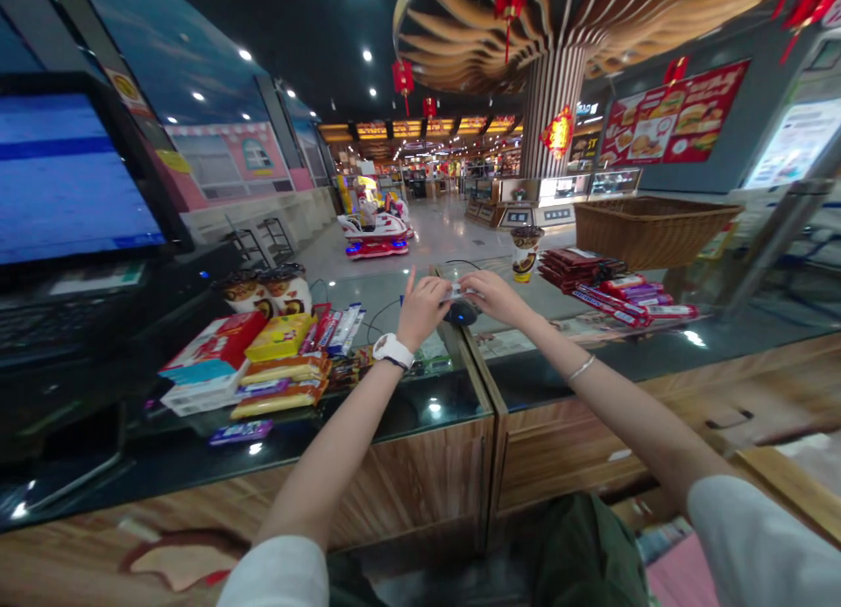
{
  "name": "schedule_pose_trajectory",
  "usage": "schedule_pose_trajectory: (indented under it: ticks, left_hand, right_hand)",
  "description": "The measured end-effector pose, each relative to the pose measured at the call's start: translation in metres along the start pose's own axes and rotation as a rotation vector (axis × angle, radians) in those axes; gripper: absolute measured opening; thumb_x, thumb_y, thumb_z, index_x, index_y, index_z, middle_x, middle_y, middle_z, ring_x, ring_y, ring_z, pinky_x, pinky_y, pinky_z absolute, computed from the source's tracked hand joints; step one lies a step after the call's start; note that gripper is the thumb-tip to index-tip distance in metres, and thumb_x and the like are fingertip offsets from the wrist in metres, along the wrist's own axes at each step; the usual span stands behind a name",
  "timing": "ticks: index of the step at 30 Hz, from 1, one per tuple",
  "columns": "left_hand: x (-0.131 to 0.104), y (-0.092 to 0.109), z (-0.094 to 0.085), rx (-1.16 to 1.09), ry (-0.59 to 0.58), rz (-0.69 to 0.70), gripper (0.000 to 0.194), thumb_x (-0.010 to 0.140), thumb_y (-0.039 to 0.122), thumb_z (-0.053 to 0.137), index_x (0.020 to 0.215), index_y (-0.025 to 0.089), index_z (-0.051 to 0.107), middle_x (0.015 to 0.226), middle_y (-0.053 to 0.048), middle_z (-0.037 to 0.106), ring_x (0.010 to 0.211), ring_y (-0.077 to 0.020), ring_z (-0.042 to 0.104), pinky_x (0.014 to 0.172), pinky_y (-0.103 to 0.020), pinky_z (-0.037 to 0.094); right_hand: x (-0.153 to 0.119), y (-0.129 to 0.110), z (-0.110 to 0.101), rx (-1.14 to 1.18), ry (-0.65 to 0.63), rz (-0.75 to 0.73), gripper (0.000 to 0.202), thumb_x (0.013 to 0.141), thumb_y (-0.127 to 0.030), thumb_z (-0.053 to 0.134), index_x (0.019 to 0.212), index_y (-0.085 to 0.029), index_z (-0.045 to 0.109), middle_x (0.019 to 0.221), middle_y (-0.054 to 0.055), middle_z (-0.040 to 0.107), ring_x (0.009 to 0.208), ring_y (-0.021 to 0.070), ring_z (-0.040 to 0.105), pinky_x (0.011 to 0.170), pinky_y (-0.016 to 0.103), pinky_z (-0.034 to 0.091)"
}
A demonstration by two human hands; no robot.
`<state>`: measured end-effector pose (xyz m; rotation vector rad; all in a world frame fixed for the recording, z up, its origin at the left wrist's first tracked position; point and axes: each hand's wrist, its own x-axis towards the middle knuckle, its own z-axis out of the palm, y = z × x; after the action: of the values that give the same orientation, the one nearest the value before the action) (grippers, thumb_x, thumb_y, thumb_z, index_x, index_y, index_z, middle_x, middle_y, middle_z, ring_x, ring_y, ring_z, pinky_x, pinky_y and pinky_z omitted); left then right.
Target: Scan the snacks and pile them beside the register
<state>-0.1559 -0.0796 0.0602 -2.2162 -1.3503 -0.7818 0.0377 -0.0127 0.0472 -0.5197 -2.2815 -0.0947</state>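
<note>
My left hand (422, 309) and my right hand (498, 297) meet over the glass counter. Pinched between their fingers is a small whitish, see-through piece (453, 292); its kind is too small and blurred to name. The left index finger sticks up, while the other fingers are bent around the piece. Just beneath the hands sits a dark rounded device (461, 313) with a blue light, partly covered by them. A white watch (394, 350) is on my left wrist, and a thin bracelet (582, 367) on my right.
To the left are stacked snack packets (282, 384), a red-and-blue box (214, 349), lidded cups (287, 289) and a monitor (72, 169). At right stand another cup (526, 253), chocolate bars (614, 305), brown packets (571, 268) and a wicker basket (650, 230).
</note>
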Motion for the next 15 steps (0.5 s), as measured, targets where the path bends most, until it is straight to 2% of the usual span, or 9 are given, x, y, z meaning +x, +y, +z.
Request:
schedule_pose_trajectory:
  ticks: [4, 7, 11, 15]
  left_hand:
    - [-0.012, -0.02, -0.008, 0.031, 0.037, -0.133, 0.018, 0.093, 0.024, 0.056, 0.11, 0.024, 0.062, 0.111, -0.004, 0.071, 0.117, -0.0234, 0.058, 0.124, -0.057, 0.011]
    - [-0.02, -0.03, -0.01, 0.04, 0.045, -0.185, 0.016, 0.093, 0.025, 0.057, 0.107, 0.024, 0.063, 0.109, -0.003, 0.071, 0.114, -0.0225, 0.06, 0.124, -0.056, 0.012]
    - [-0.027, -0.036, -0.005, 0.039, 0.043, -0.128, 0.013, 0.092, 0.024, 0.058, 0.104, 0.024, 0.062, 0.106, -0.002, 0.071, 0.112, -0.0215, 0.06, 0.125, -0.055, 0.011]
    - [-0.029, -0.036, 0.001, 0.033, 0.055, -0.056, 0.011, 0.09, 0.022, 0.06, 0.101, 0.025, 0.062, 0.102, -0.001, 0.071, 0.111, -0.0211, 0.061, 0.125, -0.054, 0.014]
  right_hand:
    - [0.025, -0.007, 0.025, 0.037, 0.03, -0.025, 0.014, 0.093, -0.019, 0.05, 0.097, -0.021, 0.063, 0.112, 0.011, 0.068, 0.108, 0.026, 0.059, 0.097, 0.042, 0.045]
    - [0.031, -0.01, 0.04, 0.054, 0.042, -0.041, 0.014, 0.092, -0.019, 0.051, 0.1, -0.021, 0.063, 0.113, 0.011, 0.068, 0.108, 0.0259, 0.06, 0.098, 0.044, 0.046]
    - [0.019, -0.011, 0.051, 0.009, 0.081, -0.041, 0.025, 0.088, -0.019, 0.056, 0.113, -0.022, 0.061, 0.124, 0.011, 0.066, 0.118, 0.0264, 0.058, 0.108, 0.051, 0.039]
    - [0.007, -0.011, 0.052, -0.043, 0.101, -0.018, 0.024, 0.089, -0.016, 0.053, 0.109, -0.023, 0.062, 0.119, 0.008, 0.069, 0.113, 0.0245, 0.062, 0.111, 0.053, 0.037]
